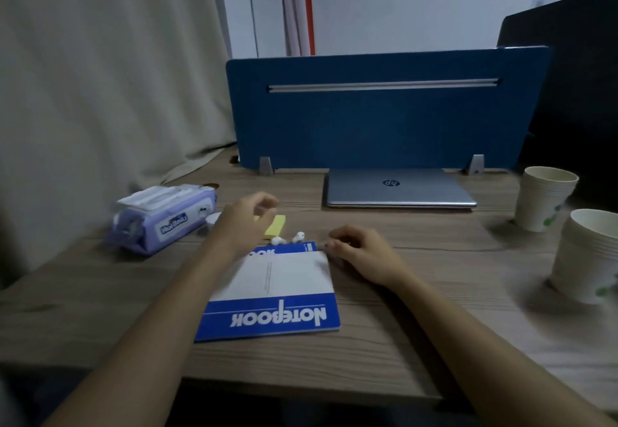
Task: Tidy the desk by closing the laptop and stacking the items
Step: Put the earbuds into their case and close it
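A silver laptop (399, 189) lies closed at the back of the wooden desk (418, 326), against the blue divider. Two blue-and-white notebooks are stacked in front of me; the top one (271, 296) covers most of the lower one (301, 248). Two white earbuds (288, 238) lie just beyond them, beside a yellow sticky-note pad (275, 227). My left hand (245, 222) hovers over the pad, fingers curled, nothing visibly held. My right hand (357, 252) rests at the top notebook's far right corner with fingers curled; I cannot tell whether it grips anything.
A purple pack of wet wipes (164, 217) lies at the left, with a small white case (213, 220) beside it. Two stacks of paper cups (543, 197) (588, 256) stand at the right. A blue divider panel (384, 109) closes off the back.
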Motion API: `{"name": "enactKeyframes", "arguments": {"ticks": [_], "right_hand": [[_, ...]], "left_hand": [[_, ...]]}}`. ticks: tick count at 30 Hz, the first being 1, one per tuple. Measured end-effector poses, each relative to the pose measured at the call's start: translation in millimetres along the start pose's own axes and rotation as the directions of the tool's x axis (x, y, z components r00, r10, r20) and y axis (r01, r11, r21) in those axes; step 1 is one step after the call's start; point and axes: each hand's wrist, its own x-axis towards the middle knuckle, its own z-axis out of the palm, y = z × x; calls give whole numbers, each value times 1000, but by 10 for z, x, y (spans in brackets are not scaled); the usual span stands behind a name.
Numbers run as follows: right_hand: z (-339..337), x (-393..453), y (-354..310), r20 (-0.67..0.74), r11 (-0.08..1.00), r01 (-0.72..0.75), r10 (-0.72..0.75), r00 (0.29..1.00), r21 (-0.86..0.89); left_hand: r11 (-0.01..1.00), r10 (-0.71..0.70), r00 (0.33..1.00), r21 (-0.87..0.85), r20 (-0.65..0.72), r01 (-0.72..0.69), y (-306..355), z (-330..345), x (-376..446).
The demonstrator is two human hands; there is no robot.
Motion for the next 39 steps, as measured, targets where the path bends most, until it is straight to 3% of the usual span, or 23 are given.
{"name": "enactKeyframes", "arguments": {"ticks": [4, 10, 20, 24, 27, 31, 39], "right_hand": [[120, 107, -89, -5, 1000, -22, 22, 1000, -16], [390, 392, -180, 1, 999, -3, 3, 1000, 33], [401, 875, -20, -54, 991, 31, -24, 998, 131], [398, 963, 41, -52, 972, 17, -5, 999, 235], [386, 960, 70, -52, 941, -3, 22, 998, 340], [356, 934, 52, -53, 864, -23, 58, 997, 503], [364, 916, 3, 7, 853, -9, 6, 1000, 521]], "left_hand": [[987, -155, 984, 19, -86, 157, -506, -323, -215], [972, -203, 974, 98, -98, 212, -946, -395, -204], [941, -277, 960, 192, -34, 279, -1089, -185, 278], [966, -243, 969, 85, -39, 245, -1048, -146, 393], [977, -180, 983, -128, -49, 172, -863, -132, 459], [919, -143, 990, -370, 10, 136, -450, 63, 615], [929, -103, 981, -337, 164, 154, -347, 368, 570]]}}
